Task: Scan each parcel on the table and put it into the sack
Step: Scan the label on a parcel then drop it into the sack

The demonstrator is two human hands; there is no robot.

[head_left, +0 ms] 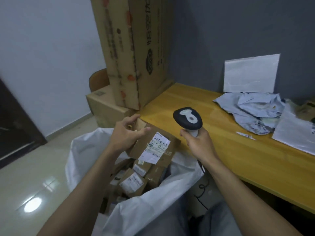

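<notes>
Shiny floor (34, 176) down low, under white sack (81, 150) open wide for catching boxes (133, 181). Just above, left hand (126, 133) gripping box (167, 150), label (155, 147) up for reading. Beside it, right hand (197, 142) wrapped round scanner (187, 118), held ready. Farther off, yellow table (221, 142) with crumpled shirt (252, 113).

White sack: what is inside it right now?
Several brown cardboard parcels with white labels lie piled inside the sack. The left hand holds another labelled parcel over the opening. Anything deeper is covered by the top parcels, that parcel and the sack's rim.
</notes>
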